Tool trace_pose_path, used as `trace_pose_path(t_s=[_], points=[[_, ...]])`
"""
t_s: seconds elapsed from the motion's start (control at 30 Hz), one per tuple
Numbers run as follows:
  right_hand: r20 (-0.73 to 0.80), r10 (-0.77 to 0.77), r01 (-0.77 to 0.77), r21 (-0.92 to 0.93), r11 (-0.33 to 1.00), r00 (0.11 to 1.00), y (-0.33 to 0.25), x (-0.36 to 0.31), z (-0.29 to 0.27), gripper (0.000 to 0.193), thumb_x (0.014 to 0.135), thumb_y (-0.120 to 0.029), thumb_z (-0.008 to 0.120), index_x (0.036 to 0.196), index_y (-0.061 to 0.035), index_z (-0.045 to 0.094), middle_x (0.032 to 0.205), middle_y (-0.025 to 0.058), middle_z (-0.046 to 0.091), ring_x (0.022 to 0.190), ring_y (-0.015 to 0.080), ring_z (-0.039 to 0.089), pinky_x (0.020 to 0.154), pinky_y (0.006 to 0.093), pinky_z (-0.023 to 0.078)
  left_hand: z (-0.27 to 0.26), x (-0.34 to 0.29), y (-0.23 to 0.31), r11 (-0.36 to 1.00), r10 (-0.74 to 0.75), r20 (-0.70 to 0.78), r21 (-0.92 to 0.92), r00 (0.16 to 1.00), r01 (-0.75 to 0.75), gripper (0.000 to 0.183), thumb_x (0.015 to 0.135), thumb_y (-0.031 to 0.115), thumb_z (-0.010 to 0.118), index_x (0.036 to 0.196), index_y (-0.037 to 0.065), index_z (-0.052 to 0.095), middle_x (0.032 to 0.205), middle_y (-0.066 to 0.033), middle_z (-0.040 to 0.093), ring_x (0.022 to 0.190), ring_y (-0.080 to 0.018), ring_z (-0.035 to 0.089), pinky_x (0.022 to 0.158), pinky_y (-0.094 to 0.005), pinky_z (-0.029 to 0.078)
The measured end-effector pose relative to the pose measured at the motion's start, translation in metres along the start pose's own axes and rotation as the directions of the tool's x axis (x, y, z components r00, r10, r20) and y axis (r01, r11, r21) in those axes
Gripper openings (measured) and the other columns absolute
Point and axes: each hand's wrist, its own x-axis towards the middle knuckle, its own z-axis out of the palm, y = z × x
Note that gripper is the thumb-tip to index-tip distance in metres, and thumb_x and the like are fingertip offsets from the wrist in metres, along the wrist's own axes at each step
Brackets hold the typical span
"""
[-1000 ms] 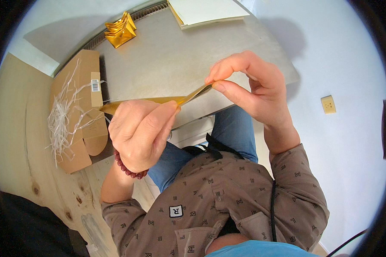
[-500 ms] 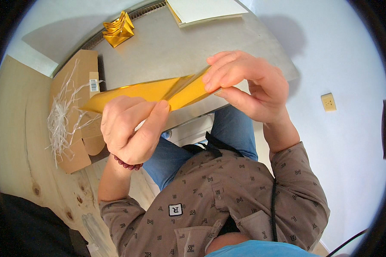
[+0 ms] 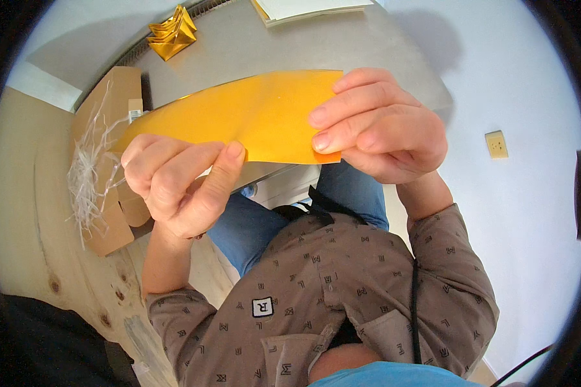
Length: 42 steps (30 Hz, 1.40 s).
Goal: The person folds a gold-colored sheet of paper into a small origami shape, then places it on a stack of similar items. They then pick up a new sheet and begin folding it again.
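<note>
A sheet of gold-yellow paper point(image 3: 271, 113) is held up between my two hands, above the near edge of the grey table point(image 3: 232, 48). My left hand point(image 3: 181, 180) pinches its lower edge, with the thumb on the facing side near the middle. At the paper's right end, my right hand point(image 3: 387, 126) grips with bent fingers over the front. The left part of the sheet runs behind my left hand. Toward the back left of the table stands a nested stack of shiny gold folded paper pieces point(image 3: 173, 35).
White sheets point(image 3: 310, 8) lie stacked at the table's far side. An open cardboard box point(image 3: 103, 238) leans at the left with a tangle of white plastic strands point(image 3: 89, 168) on it. A wall outlet point(image 3: 496, 144) sits on the right wall.
The paper was creased diagonally near its right part; now it spreads out broad and nearly flat. My right hand has turned and moved slightly right, and my left hand slightly left.
</note>
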Motion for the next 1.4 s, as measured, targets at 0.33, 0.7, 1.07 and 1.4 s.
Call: trace_pose_path(t_s=[0.33, 0.7, 1.07, 1.4], points=[[-0.022, 0.355, -0.355, 0.011, 0.935, 0.935, 0.007, -0.012, 0.009, 0.024, 0.085, 0.014, 0.064, 0.101, -0.0026, 0.069, 0.097, 0.0093, 0.073, 0.103, 0.0265, 0.066, 0.092, 0.038, 0.052, 0.012, 0.006, 0.002, 0.914, -0.331, 0.161, -0.19, 0.93, 0.359, 0.019, 0.075, 0.006, 0.086, 0.093, 0.009, 0.077, 0.086, -0.0043, 0.068, 0.08, -0.0234, 0.062, 0.077, -0.0354, 0.046], [-0.12, 0.581, -0.521, 0.326, 0.789, 0.805, 0.011, -0.013, 0.01, 0.014, 0.101, 0.001, 0.059, 0.113, -0.0014, 0.065, 0.111, 0.0055, 0.071, 0.1, 0.01, 0.063, 0.091, 0.0262, 0.05, 0.015, 0.005, 0.005, 0.524, -0.573, 0.446, -0.445, 0.687, 0.726, 0.011, 0.086, 0.002, 0.08, 0.097, 0.005, 0.078, 0.087, -0.0058, 0.073, 0.079, -0.0171, 0.069, 0.072, -0.0289, 0.053], [-0.256, 0.547, -0.464, 0.321, 0.826, 0.797, 0.022, -0.017, 0.001, 0.012, 0.105, -0.004, 0.059, 0.116, -0.0014, 0.064, 0.112, 0.0051, 0.07, 0.1, 0.0074, 0.063, 0.086, 0.0216, 0.05, 0.002, -0.015, 0.0, 0.384, -0.654, 0.501, -0.426, 0.567, 0.819, 0.009, 0.091, 0.002, 0.078, 0.099, 0.002, 0.076, 0.094, -0.0041, 0.073, 0.085, -0.0123, 0.068, 0.081, -0.026, 0.057], [-0.386, 0.618, -0.517, 0.34, 0.785, 0.685, 0.028, -0.025, -0.017, 0.012, 0.105, -0.002, 0.058, 0.115, 0.0006, 0.065, 0.113, 0.0064, 0.07, 0.1, 0.0089, 0.064, 0.09, 0.0236, 0.051, -0.017, -0.031, -0.012, 0.219, -0.75, 0.467, -0.493, 0.469, 0.842, 0.01, 0.092, 0.004, 0.08, 0.101, 0.002, 0.076, 0.094, -0.0012, 0.073, 0.087, -0.0071, 0.066, 0.082, -0.0236, 0.055]])
